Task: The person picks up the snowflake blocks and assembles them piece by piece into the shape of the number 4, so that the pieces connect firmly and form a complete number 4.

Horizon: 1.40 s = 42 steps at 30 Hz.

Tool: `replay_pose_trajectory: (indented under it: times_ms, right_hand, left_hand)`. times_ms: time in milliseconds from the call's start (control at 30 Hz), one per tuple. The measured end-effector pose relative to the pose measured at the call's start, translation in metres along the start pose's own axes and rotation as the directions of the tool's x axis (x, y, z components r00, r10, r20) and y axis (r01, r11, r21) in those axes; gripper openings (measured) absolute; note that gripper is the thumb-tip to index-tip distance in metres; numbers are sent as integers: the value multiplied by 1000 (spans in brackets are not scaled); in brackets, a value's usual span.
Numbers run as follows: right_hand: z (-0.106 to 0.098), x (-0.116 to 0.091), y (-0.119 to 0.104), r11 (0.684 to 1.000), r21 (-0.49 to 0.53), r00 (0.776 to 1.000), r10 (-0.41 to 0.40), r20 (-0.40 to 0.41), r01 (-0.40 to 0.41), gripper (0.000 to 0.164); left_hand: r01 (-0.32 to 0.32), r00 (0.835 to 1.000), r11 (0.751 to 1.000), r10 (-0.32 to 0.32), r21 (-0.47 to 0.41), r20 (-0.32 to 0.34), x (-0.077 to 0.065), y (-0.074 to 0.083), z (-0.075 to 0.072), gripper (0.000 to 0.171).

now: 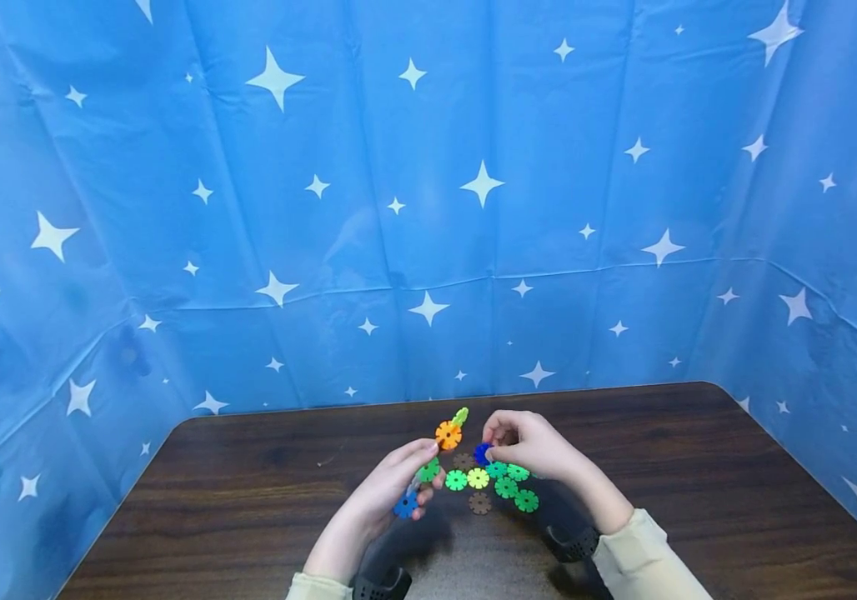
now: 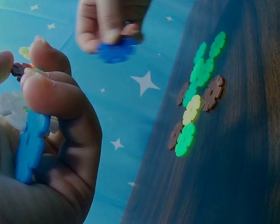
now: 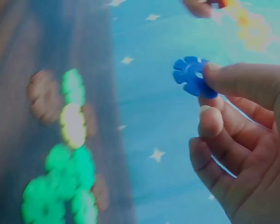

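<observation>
My left hand (image 1: 389,486) grips several joined snowflake discs, raised above the table. An orange disc (image 1: 448,434) and a yellow-green disc (image 1: 460,417) stick up past the thumb and fingertips. Lower in the palm are a green disc (image 1: 428,471), a light blue disc (image 2: 31,147) and a clear disc (image 2: 13,109); a dark piece (image 2: 19,70) sits between thumb and finger. To the right, my right hand (image 1: 541,446) pinches a single dark blue snowflake disc (image 3: 189,77) between thumb and fingers, apart from the left hand's pieces.
On the dark wood table (image 1: 248,500), beneath and between the hands, lie a yellow disc (image 1: 478,477), brown discs (image 1: 480,503) and several green discs (image 1: 506,487). A blue curtain (image 1: 428,250) with white stars hangs behind the table and at both sides.
</observation>
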State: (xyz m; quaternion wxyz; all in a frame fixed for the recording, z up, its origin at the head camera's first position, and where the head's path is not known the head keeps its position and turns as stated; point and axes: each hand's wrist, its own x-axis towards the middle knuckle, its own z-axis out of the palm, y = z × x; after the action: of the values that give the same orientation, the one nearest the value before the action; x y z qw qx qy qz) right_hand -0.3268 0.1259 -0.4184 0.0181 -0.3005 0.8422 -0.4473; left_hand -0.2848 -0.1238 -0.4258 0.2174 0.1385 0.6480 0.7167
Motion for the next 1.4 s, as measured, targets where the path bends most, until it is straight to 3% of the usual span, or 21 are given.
replay_pose_trajectory:
  times_ms: [100,200,400,567,900,1233,1400]
  right_hand:
    - [-2,6,-7,998,68,994,12,-111,-5,14]
    - [-4,11,-13,984,177,972,60,-227,-20,19]
    - [-1,19,-17,917,398,918,146,-368,14,27]
    - [7,21,-19,878,477,908,178,-380,27,24]
    - [13,22,-20,841,541,878,253,-405,7,20]
    - [16,24,-25,853,522,882,257,-395,-14,18]
    - [18,23,-27,848,530,886,262,-382,-22,20]
  left_hand:
    - [-1,1000,1000,1,-2,-3,-1,-1,0,47]
    - [0,1000,1000,0,-4,-1,-1,-1,-1,47]
    - [13,1000,1000,-13,12,-5,-1,0,0,49]
    - [25,1000,999,-25,27,-4,1,0,0,49]
    - [28,1000,999,-28,33,-2,1,-3,1,48]
    - [33,999,997,-32,66,-23,1,-3,1,43]
    - [20,999,996,-17,86,-27,1,-4,1,51]
